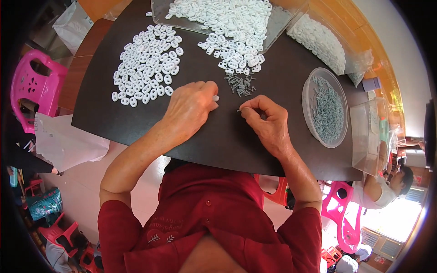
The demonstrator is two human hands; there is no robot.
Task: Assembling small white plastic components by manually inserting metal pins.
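Observation:
Over the dark table [214, 150], my left hand [189, 109] is closed, and a small white plastic piece [215, 98] sticks out between its thumb and fingers. A thin grey screw [238, 110] is pinched in the fingertips of my right hand [271, 125], its end pointing toward the left hand. The two hands are apart. Just beyond them lies a small heap of grey screws [241, 85]. White oval pieces with two holes [143, 68] spread out beyond my left hand. More squarish white pieces [239, 57] spill from the pile at the back.
A clear tray [277, 38] heaped with white pieces stands at the back, beside a clear bag of them [318, 43]. To the right are a round tub [307, 113] of screws and a clear plastic box [362, 136]. A pink chair [34, 86] stands left.

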